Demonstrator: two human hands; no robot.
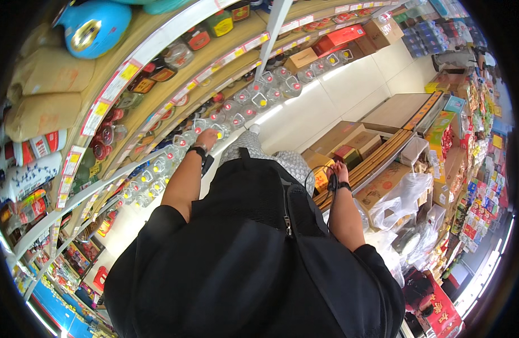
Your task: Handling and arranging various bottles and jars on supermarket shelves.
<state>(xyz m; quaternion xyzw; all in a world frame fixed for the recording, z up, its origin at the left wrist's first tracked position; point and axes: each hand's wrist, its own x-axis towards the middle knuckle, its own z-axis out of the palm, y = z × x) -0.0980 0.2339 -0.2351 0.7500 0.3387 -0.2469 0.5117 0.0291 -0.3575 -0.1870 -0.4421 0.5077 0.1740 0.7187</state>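
Note:
My left hand [207,138] is above a row of clear plastic jugs [259,100] with handles and red or yellow caps, standing along the foot of the shelving. Its fingers point away from me, and whether it touches a jug cannot be made out. A dark band circles that wrist, with a dark flat object [207,164] beside it. On the other side, my right hand [340,171] has bent fingers near a small dark red and gold box [346,155]. A thin black cable [312,172] loops around it, and whether the fingers grip anything is unclear.
Shelves [225,50] of bottles and jars curve along the left. Cardboard boxes [337,137] and a low wooden-edged display [382,162] line the right, with plastic bags [405,203] on top. Pale floor tiles [327,101] run between. A person in grey [458,58] is far off.

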